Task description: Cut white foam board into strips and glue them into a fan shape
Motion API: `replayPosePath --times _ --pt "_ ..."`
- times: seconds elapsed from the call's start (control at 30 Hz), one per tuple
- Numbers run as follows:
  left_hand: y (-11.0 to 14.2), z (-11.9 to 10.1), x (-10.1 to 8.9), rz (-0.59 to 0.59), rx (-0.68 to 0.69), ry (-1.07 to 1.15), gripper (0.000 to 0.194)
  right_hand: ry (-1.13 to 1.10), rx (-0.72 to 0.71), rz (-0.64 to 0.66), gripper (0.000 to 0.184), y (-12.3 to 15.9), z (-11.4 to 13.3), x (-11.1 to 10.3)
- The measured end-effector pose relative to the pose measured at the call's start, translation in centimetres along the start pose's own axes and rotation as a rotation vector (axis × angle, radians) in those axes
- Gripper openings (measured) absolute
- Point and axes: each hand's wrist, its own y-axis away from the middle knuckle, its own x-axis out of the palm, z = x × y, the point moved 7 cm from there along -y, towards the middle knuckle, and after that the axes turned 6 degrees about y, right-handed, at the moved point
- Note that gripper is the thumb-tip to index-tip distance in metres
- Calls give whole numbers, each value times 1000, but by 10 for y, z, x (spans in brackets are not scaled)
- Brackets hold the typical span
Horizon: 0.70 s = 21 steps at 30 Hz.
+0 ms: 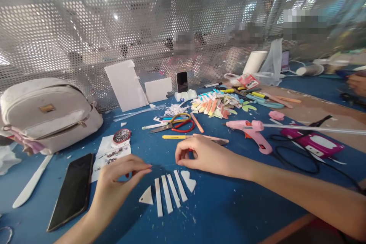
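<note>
My left hand (122, 175) is closed in a pinch above the blue table, with thumb and fingertip pressed together. Anything between those tips is too small to make out. My right hand (197, 152) hovers to its right with curled fingers, and their tips hide whatever they hold. Just below both hands lie flat white cut pieces: a rounded triangle with a small hole (146, 196), several narrow strips (166, 194) side by side, and a notched tail-like piece (188, 181). Behind my right hand rests a yellow pen (174, 137).
Scissors (173, 124) lie beyond the hands, before a heap of coloured scraps (214, 103). A pink glue gun (251, 131) with its cable is at right. On the left are a dark phone (71, 190), a red-rimmed dish of beads (122, 136) and a pale backpack (48, 114).
</note>
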Motion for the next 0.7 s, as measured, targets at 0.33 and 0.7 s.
replayPosePath --times 0.33,0.7 --pt "39 7 15 198 165 -180 11 161 -84 -27 13 19 -19 28" --pt "62 15 20 312 329 -422 22 237 -159 -26 16 24 -29 32"
